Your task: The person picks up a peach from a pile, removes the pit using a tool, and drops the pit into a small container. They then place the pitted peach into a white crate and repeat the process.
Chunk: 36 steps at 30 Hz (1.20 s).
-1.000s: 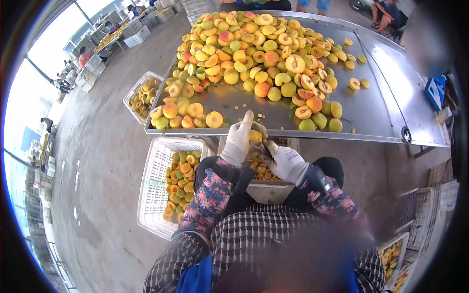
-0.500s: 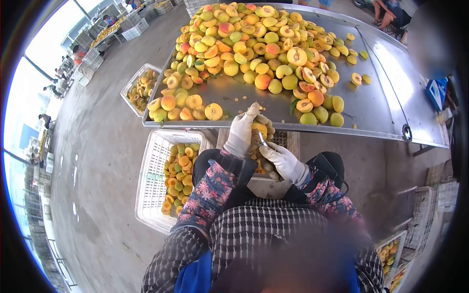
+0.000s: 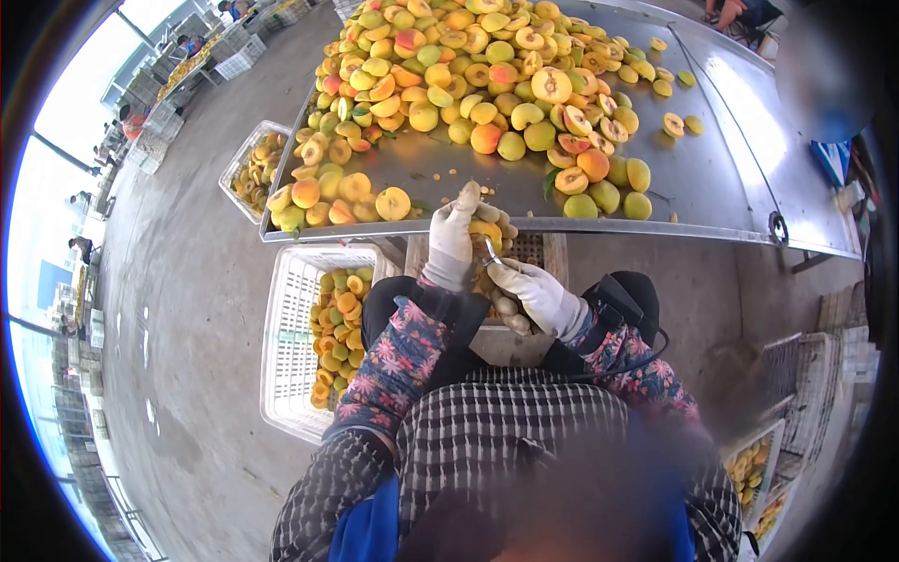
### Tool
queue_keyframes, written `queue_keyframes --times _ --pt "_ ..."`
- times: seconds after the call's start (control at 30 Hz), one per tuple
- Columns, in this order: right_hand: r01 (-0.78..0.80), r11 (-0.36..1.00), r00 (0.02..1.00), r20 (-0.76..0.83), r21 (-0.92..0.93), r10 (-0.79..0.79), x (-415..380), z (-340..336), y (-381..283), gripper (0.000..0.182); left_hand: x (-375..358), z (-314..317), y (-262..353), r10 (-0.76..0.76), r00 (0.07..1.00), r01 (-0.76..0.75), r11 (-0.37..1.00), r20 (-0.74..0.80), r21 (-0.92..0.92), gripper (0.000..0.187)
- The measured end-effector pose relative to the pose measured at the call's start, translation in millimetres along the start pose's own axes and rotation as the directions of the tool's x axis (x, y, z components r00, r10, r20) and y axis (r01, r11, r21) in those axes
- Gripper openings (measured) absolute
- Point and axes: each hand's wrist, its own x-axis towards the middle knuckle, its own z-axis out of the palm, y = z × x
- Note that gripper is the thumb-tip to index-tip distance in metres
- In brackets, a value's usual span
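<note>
Gloved hands at the desk [image 3: 721,178] edge: left hand [image 3: 450,239] grips a peach [image 3: 486,231], right hand [image 3: 532,292] apparently clasps a small blade [image 3: 491,249].

Grey concrete floor [image 3: 197,281], steel table [image 3: 730,178], daylight through left-hand windows [image 3: 56,159].

White gloves, floral sleeve covers, black-and-white checked top, blue apron

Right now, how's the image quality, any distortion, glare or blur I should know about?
Head view: strong fisheye bending, black corners; daylight blows out the left edge; glare streaks the metal table; blur smears the bottom centre and top right; the left hand, right hand and peach stay sharp.
</note>
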Motion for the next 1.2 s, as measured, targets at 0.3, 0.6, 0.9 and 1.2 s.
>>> queue_keyframes --times 0.3,0.6,0.9,1.2 --pt "-0.021 0.968 0.999 -0.043 -0.251 0.011 2.2 -7.4 0.8 0.035 9.9 -4.7 -5.2 -0.140 0.987 0.133 0.987 0.081 0.085 0.060" --pt "-0.137 0.950 0.987 0.122 0.281 0.106 -3.3 -21.7 -6.3 0.040 13.1 0.3 -4.4 -0.146 0.978 0.158 0.985 0.152 -0.070 0.054" --pt "-0.086 0.980 0.995 0.064 0.180 0.076 -2.9 -17.0 -10.0 0.039 18.4 4.4 -6.4 -0.182 0.963 0.239 0.916 0.197 -0.322 0.043" --pt "-0.105 0.892 0.945 0.325 0.439 -0.049 -10.6 -31.5 -20.7 0.043 19.9 1.9 -1.0 -0.164 0.979 0.205 0.815 0.124 -0.542 0.052"
